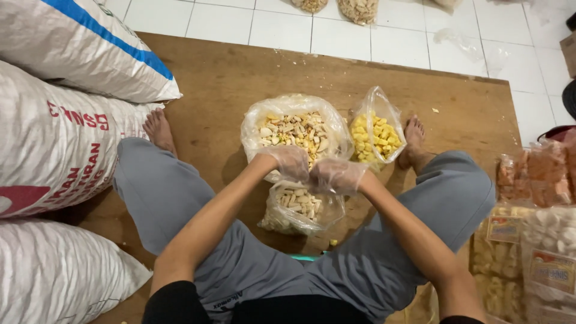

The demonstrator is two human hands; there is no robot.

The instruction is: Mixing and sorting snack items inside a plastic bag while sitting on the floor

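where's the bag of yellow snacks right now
In the head view, the bag of yellow snacks stands open on the wooden board, right of the larger bag of pale snacks, beside the person's right foot.

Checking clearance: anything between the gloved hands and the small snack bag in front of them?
Nothing visible. The left hand and right hand, both in thin plastic gloves, sit right at the mouth of the small clear bag. The big open bag lies just behind them.

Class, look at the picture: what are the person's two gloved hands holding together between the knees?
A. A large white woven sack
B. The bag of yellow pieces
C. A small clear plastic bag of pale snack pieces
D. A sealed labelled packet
C: the left hand and right hand meet at the top of the small clear bag of pale pieces, in front of the large open bag.
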